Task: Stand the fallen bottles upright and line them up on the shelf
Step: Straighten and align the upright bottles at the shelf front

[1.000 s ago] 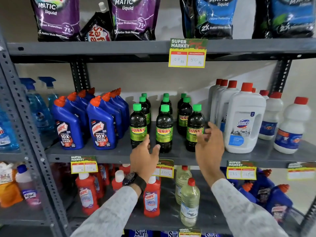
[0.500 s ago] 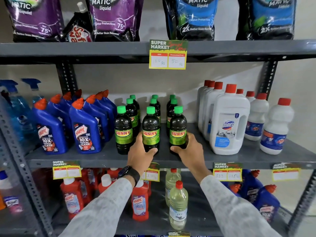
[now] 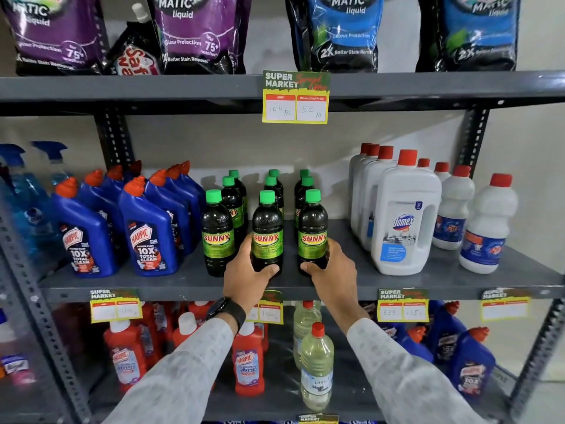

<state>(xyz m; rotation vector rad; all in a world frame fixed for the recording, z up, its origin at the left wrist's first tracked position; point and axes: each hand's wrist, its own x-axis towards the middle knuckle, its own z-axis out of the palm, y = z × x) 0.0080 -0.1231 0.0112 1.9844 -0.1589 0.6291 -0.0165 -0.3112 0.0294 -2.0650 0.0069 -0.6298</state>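
Several dark Sunny bottles with green caps stand upright in three rows on the grey middle shelf (image 3: 195,281). My left hand (image 3: 247,272) wraps the base of the front middle Sunny bottle (image 3: 267,231). My right hand (image 3: 331,269) grips the base of the front right Sunny bottle (image 3: 312,228). The front left Sunny bottle (image 3: 216,234) stands free beside them. Both held bottles are upright on the shelf near its front edge.
Blue Harpic bottles (image 3: 146,237) stand to the left, white Domex jugs (image 3: 403,215) and white bottles (image 3: 486,224) to the right. Detergent pouches (image 3: 195,32) fill the top shelf. Red Harpic bottles (image 3: 249,365) and pale bottles (image 3: 316,365) stand below. A price tag (image 3: 295,97) hangs above.
One second ago both hands hovered open in front of the shelf. They have since closed around the bases of the front middle and front right Sunny bottles, and the view moved closer.
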